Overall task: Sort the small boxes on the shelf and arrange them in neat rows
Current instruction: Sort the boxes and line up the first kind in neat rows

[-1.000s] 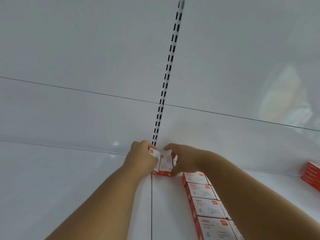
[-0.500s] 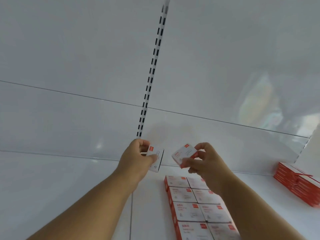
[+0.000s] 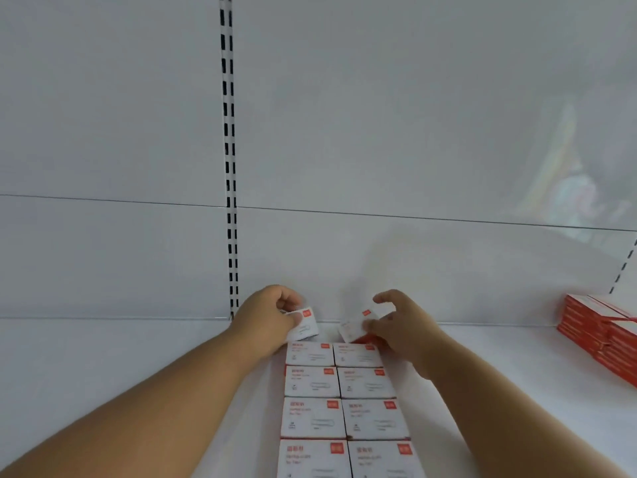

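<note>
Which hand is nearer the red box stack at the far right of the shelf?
Right. The right hand holds a small box behind the rows, on the red box stack side; the left hand is farther off, beyond the right hand.

In front of me a slotted upright rail (image 3: 229,160) runs down the white back panel (image 3: 396,108), crossed by a thin horizontal seam (image 3: 431,218).

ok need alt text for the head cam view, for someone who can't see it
Two bare hands each hold a small white and red box at the back of a white shelf: the left hand its box, the right hand a tilted box. Two neat columns of matching boxes run toward the camera, and a red stack sits far right.
</note>
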A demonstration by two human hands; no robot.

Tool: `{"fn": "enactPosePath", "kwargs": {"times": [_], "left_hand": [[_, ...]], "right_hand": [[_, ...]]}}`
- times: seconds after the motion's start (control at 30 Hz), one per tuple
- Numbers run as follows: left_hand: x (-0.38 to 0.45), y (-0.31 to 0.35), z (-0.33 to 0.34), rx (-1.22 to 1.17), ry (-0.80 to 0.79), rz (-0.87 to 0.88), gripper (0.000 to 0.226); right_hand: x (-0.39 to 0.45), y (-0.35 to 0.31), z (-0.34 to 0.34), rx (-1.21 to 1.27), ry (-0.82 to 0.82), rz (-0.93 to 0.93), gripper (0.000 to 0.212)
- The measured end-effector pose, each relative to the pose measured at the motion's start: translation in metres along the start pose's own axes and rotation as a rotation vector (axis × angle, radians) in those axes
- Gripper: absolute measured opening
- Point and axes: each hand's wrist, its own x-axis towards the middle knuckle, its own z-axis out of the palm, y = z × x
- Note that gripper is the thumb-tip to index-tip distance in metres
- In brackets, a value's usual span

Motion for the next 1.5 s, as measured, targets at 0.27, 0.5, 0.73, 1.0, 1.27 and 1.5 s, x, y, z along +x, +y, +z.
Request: {"fn": "enactPosePath", "kwargs": {"times": [0.27, 0.5, 0.73, 1.0, 1.27, 1.5], "left_hand": [[-0.004, 0.005, 0.022, 0.187, -0.093, 0.026, 0.013], [-0.008, 0.007, 0.02, 0.201, -0.142, 0.021, 0.014], [-0.013, 0.011, 0.017, 0.26, -0.174, 0.058, 0.019], [-0.01, 0.007, 0.018, 0.331, -0.141, 0.099, 0.021], [-0.013, 0.007, 0.012, 0.436, -0.056, 0.199, 0.024], [-0.062, 0.034, -0.022, 0.555, -0.222, 0.261, 0.016]], "right_hand": [[0.004, 0.012, 0.017, -0.532, -0.054, -0.217, 0.039], [0.002, 0.013, 0.015, -0.505, -0.014, -0.296, 0.035], [0.002, 0.01, 0.016, -0.544, -0.003, -0.31, 0.035], [0.002, 0.012, 0.019, -0.559, 0.014, -0.324, 0.037], [-0.012, 0.009, 0.015, -0.558, 0.036, -0.294, 0.051], [-0.059, 0.004, -0.003, -0.611, 0.08, -0.377, 0.031]]}}
